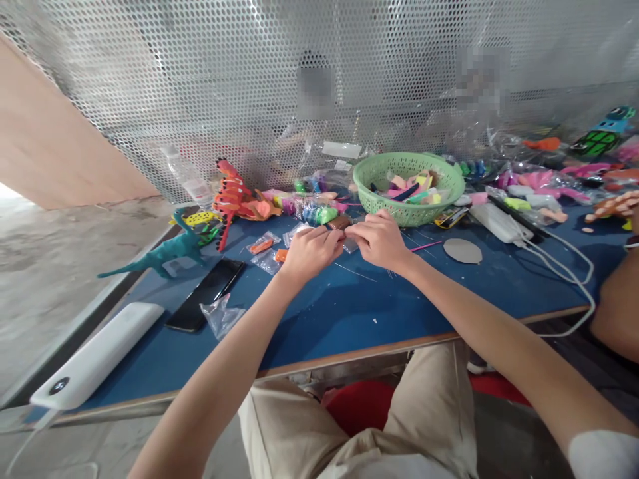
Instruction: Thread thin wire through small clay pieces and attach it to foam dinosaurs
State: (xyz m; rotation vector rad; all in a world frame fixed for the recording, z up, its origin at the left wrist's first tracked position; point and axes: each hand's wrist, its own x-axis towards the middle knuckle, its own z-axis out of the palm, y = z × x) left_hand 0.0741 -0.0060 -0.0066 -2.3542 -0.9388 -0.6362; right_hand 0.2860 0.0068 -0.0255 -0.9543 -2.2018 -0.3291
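My left hand (pixel 315 251) and my right hand (pixel 378 238) meet above the table's far half, fingertips pinched together. Whatever sits between the fingers is hidden or too small to name. Just behind my left fingertips shows a brown lump (pixel 339 223), perhaps modelling clay; whether a hand touches it I cannot tell. To the left of my left hand lie an orange piece (pixel 281 255) and a small clear bag with orange material (pixel 262 245). Behind my right hand stands a green plastic basket (pixel 409 211) holding coloured pieces. A thin purple stick (pixel 425 246) lies beside my right wrist.
On the left are a teal long-necked dinosaur figure (pixel 172 249), an orange dinosaur figure (pixel 237 196), a black phone (pixel 204 296) and a white power bank (pixel 97 356). A grey oval disc (pixel 462 251), white cables (pixel 559 256) and another person's arm (pixel 619 299) are on the right.
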